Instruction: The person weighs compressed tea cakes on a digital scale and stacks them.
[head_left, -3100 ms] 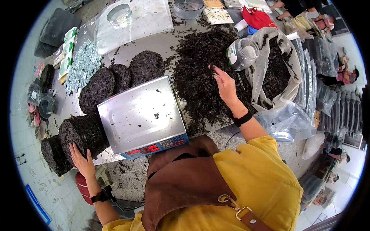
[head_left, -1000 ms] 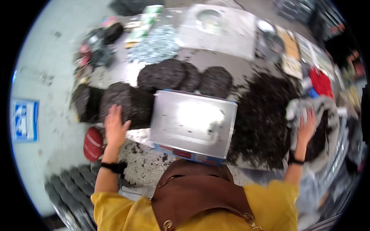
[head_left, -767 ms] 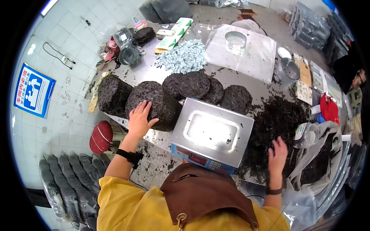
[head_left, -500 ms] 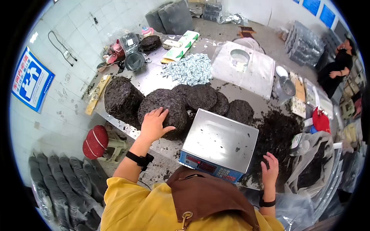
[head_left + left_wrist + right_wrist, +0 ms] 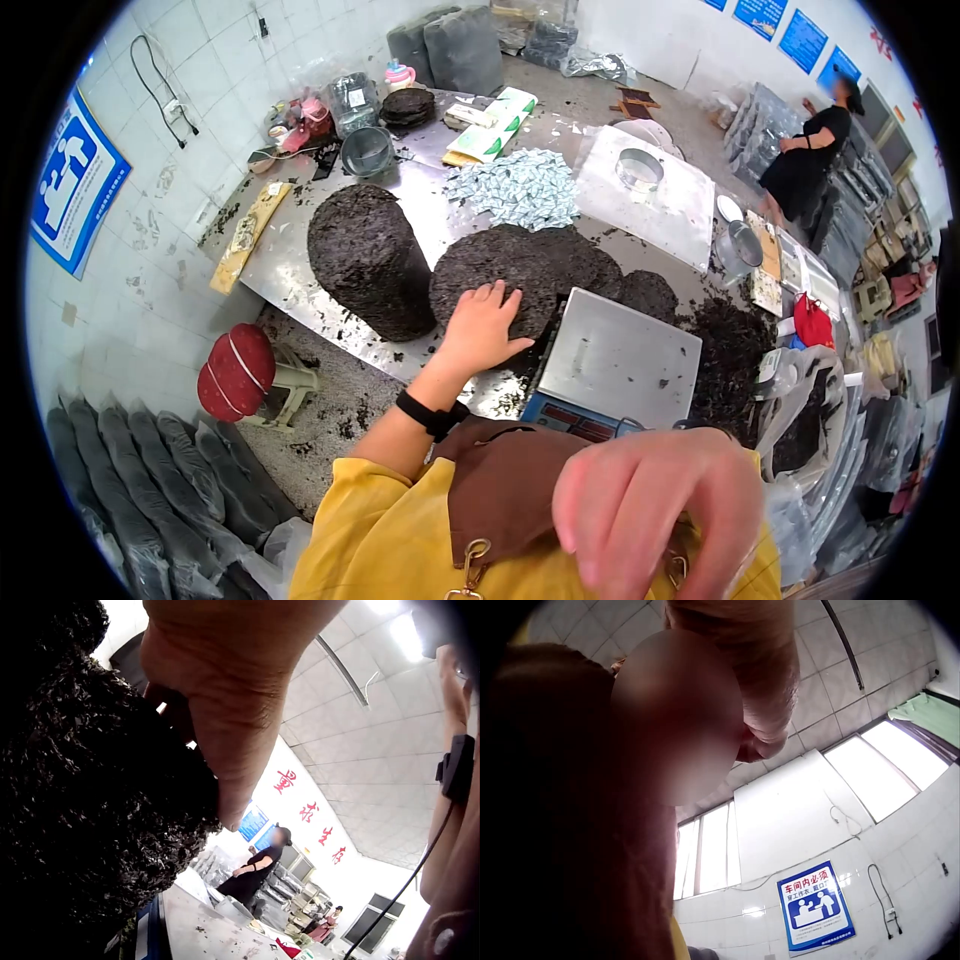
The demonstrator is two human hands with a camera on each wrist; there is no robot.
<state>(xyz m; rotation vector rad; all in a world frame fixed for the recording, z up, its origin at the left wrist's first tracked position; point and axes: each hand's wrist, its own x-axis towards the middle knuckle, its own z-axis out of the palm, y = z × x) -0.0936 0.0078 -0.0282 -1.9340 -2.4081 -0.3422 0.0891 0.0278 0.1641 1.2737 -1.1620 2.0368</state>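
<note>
My left hand [image 5: 482, 328] rests with spread fingers on a dark, round pressed cake of dried seaweed [image 5: 490, 262], just left of the scale [image 5: 625, 350]. In the left wrist view, its thumb side lies against the rough seaweed edge [image 5: 97, 787]. Further left a thick, drum-shaped seaweed stack [image 5: 365, 255] leans on its side. My right hand [image 5: 660, 500] is raised close before the head camera, slightly blurred, fingers bent loosely downward with nothing seen in them. It covers the scale's front corner. The right wrist view shows this hand [image 5: 735, 660] beside a blurred face.
More seaweed discs [image 5: 648, 294] lie behind the scale, loose seaweed [image 5: 728, 350] to its right. Small silvery packets [image 5: 515, 188], a plastic sheet with a metal ring [image 5: 640, 170] and a grey bowl [image 5: 368, 152] stand further back. A red-topped stool [image 5: 236, 372] is at front left.
My right hand has risen from beside the scale to near the head camera. My left hand stays on the seaweed cake, which now stands further from the drum-shaped stack. The head view has swung.
</note>
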